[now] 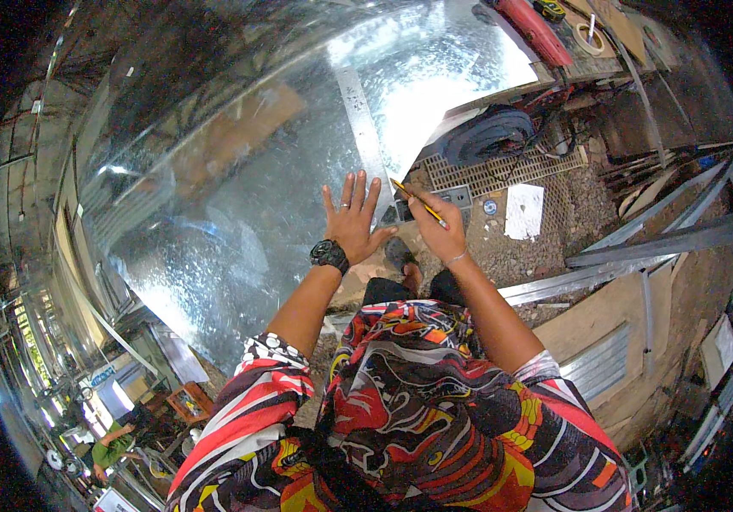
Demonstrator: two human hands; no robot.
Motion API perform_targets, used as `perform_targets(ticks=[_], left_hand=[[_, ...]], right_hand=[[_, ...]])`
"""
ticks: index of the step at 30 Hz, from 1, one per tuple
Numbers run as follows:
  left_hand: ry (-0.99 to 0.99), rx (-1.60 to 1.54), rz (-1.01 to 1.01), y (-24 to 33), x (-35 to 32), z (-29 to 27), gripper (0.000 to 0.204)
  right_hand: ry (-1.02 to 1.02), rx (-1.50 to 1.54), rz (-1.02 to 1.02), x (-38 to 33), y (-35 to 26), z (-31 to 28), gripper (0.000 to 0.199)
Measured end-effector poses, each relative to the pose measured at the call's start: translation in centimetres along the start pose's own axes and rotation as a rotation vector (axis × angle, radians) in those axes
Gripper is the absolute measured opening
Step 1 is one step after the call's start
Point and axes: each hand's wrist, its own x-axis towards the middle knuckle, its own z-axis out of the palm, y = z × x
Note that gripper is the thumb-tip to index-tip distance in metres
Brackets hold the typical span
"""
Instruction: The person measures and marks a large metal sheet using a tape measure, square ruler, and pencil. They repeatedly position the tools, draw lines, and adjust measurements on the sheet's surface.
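A large shiny metal sheet (255, 200) spreads out in front of me and to the left. Lying on it is a long metal ruler (357, 115), which runs away from me toward the far side. My left hand (353, 224) rests flat on the sheet with its fingers spread, beside the near end of the ruler. In my right hand (440, 229), a yellow pencil (437, 218) is pinched between the fingers. Its tip points at the sheet's near right edge, close to the ruler; whether it touches the metal I cannot tell.
A dark coiled bundle (490, 135) and a white paper (524, 212) lie low on the right. A red cylinder (533, 32) and a tape roll (590, 37) are at the far right. Metal channels (665, 241) extend along the right. A person in green (108, 448) is at lower left.
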Motion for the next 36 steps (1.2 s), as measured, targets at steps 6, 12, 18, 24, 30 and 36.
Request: perform_targets(ticks=[6, 12, 18, 24, 30, 36], left_hand=[[0.003, 0.012, 0.001, 0.0, 0.0, 0.0, 0.102], [0.022, 0.009, 0.008, 0.1, 0.0, 0.1, 0.103], [-0.021, 0.019, -0.011, 0.2, 0.2, -0.3, 0.102], [-0.012, 0.034, -0.014, 0.1, 0.0, 0.0, 0.101], [-0.048, -0.057, -0.007, -0.5, -0.2, 0.9, 0.104], [0.054, -0.284, -0.012, -1.5, -0.1, 0.9, 0.118]], right_hand=[[-0.028, -0.118, -0.085, 0.4, -0.4, -0.3, 0.029], [-0.125, -0.357, -0.221, 0.8, -1.5, -1.2, 0.028], [-0.214, -0.415, -0.169, -0.2, -2.1, -1.8, 0.027], [0.039, -0.283, -0.156, -1.0, -3.7, -1.0, 0.036], [-0.318, -1.214, -0.561, 0.6, -0.2, -3.2, 0.036], [-0.454, -1.242, -0.608, 1.7, 0.0, -4.4, 0.036]])
